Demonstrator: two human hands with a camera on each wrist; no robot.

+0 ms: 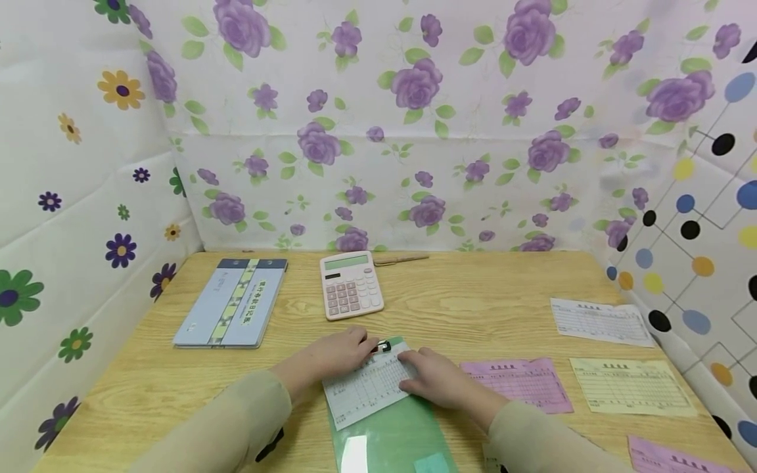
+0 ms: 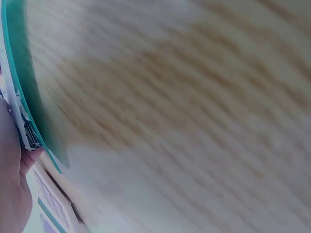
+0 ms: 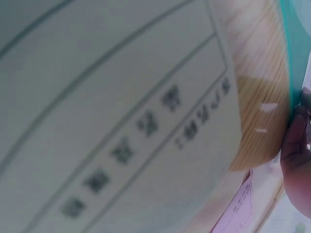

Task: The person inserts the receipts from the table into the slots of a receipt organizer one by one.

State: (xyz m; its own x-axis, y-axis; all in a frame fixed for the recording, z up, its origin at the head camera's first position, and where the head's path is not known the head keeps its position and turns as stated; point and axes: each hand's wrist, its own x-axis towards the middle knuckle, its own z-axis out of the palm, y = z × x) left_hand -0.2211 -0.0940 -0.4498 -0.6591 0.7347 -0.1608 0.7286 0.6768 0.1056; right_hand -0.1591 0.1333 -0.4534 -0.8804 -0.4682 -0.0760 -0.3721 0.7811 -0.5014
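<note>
A translucent green clipboard (image 1: 393, 437) lies in front of me in the head view. On its upper part a white printed form (image 1: 368, 394) sits tilted, reaching past the board's left edge. My left hand (image 1: 343, 353) grips the board's top at the metal clip (image 1: 383, 346); in the left wrist view a fingertip (image 2: 34, 159) shows beside the clip at the green edge. My right hand (image 1: 439, 378) holds the form's right side, fingers and thumb spread along it. In the right wrist view the fingers (image 3: 295, 141) are at the clipboard's edge, partly cut off by the frame.
A pink calculator (image 1: 352, 286) and a brown pen (image 1: 402, 259) lie behind the clipboard. Blue account books (image 1: 233, 305) are stacked at the left. White (image 1: 600, 322), pink (image 1: 520, 384) and yellow (image 1: 633, 387) forms spread at the right. Patterned cloth walls enclose the table.
</note>
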